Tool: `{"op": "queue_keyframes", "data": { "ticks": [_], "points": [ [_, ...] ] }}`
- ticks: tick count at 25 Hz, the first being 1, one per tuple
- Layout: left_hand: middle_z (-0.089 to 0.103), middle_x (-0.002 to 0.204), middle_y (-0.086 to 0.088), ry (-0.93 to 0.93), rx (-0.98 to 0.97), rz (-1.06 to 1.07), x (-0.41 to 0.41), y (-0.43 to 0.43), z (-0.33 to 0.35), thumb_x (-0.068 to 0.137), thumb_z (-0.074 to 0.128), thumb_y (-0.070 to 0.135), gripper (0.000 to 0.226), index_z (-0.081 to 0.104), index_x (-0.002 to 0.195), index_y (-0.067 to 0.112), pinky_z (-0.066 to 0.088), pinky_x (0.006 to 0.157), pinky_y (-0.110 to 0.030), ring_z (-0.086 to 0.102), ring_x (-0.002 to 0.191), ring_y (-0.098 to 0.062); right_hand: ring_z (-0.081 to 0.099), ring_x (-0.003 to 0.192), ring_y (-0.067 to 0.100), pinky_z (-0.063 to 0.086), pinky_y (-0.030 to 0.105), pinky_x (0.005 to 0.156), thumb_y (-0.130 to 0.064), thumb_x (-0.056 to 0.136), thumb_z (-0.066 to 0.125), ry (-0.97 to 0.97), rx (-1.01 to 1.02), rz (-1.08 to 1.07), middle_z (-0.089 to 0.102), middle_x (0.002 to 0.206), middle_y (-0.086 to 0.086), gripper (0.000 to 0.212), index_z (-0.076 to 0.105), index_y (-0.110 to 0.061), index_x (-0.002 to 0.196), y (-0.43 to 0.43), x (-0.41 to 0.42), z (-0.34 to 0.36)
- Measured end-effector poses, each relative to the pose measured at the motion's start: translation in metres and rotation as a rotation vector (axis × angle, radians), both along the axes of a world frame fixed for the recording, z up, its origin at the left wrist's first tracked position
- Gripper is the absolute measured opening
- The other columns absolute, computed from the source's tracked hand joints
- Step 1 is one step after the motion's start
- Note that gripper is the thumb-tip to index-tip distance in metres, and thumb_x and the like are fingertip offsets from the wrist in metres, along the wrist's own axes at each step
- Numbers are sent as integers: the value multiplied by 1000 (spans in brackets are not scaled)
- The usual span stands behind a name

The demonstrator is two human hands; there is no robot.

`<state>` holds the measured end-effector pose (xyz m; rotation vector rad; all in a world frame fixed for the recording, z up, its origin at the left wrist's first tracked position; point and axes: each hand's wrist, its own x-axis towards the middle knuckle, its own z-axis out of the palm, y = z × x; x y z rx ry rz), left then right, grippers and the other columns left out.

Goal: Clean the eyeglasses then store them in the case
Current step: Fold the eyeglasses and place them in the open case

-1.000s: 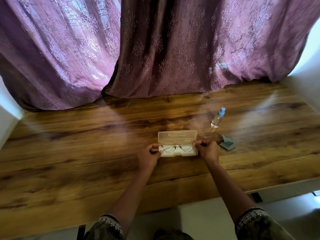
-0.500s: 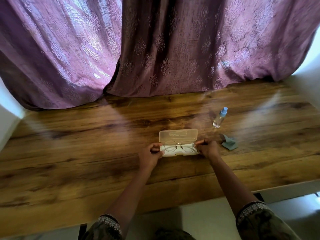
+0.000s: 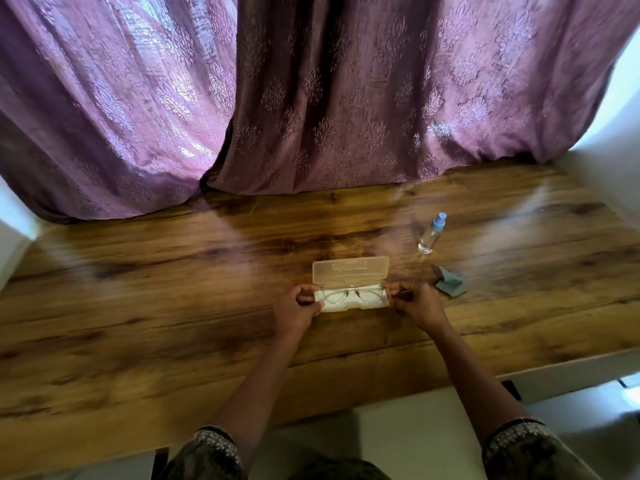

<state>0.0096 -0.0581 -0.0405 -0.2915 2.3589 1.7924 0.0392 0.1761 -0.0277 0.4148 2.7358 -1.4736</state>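
A translucent plastic case (image 3: 350,270) stands open on the wooden table (image 3: 173,323), its lid tipped up toward the curtains. Thin wire-rimmed eyeglasses (image 3: 353,294) lie over the case's white base, lenses facing me. My left hand (image 3: 298,308) pinches the left end of the frame, and my right hand (image 3: 415,303) pinches the right end, where a dark temple tip shows between the fingers. A folded grey-blue cleaning cloth (image 3: 450,284) lies just right of my right hand. A small clear spray bottle (image 3: 431,233) with a blue cap stands behind the cloth.
Purple patterned curtains (image 3: 311,98) hang along the table's far edge. White walls close in on both sides. The table's near edge runs just in front of my forearms.
The hands and eyeglasses have stayed over the open case, with the frame settling slightly lower into the base. The view has shifted a little.
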Motion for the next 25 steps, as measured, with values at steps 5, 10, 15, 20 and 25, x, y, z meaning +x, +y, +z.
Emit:
{"op": "queue_keyframes", "data": {
  "ticks": [5,10,15,20,25],
  "points": [
    [62,84,-1,2,-11,-4,3,-1,0,72,73,-2,28,66,95,11,59,74,-36,58,75,-6,56,70,10,41,2,52,3,72,74,-8,-34,-18,67,86,7,27,70,-1,98,-1,-3,2],
    [62,86,0,33,-24,-15,4,-2,3,72,72,-1,28,66,96,12,57,63,-21,57,78,-5,55,67,6,41,2,48,3,74,72,-73,-85,-57,68,91,8,22,70,0,97,-2,-5,3],
    [64,86,-5,53,-35,-11,5,0,4,71,73,-2,28,66,95,9,58,71,-35,60,78,-12,60,75,11,46,11,59,-1,75,71,-39,164,-86,70,89,2,20,71,-10,93,-13,-8,5],
    [65,85,-1,94,-66,-38,5,-2,5,69,75,0,31,64,94,12,57,67,-30,61,74,-7,67,88,26,54,32,74,-6,79,68,-28,273,-62,72,98,14,35,63,-13,113,-18,-7,7],
    [63,85,4,41,8,-59,1,-5,4,73,72,-1,32,59,100,12,58,62,-25,61,73,-1,66,93,26,45,23,74,-12,81,68,15,209,-82,71,102,14,39,58,-11,119,-17,-3,8]
  ]
}}
